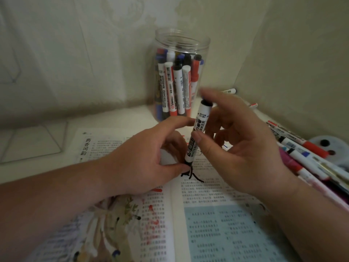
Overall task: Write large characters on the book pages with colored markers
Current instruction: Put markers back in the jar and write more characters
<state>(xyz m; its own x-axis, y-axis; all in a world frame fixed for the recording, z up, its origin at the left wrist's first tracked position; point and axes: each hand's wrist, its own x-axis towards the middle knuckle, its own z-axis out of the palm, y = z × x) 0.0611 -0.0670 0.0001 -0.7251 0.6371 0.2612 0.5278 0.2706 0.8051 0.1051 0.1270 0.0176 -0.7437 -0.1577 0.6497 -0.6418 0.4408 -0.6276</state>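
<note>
An open book (207,222) with printed text lies flat in front of me. A black whiteboard marker (200,121) stands nearly upright above the book's centre fold. My left hand (143,163) pinches the marker's black lower end. My right hand (245,154) holds the white barrel, thumb on the front and fingers behind; its index finger is raised and blurred. Thick black strokes (194,177) sit on the page just under the marker. Red marks (154,222) dot the left page.
A clear plastic jar (182,44) packed with several markers stands behind the book against the wall. Several loose markers (302,148) lie along the right side. A clear flat lid (34,142) rests at the left. A pale round object (338,146) is at the far right.
</note>
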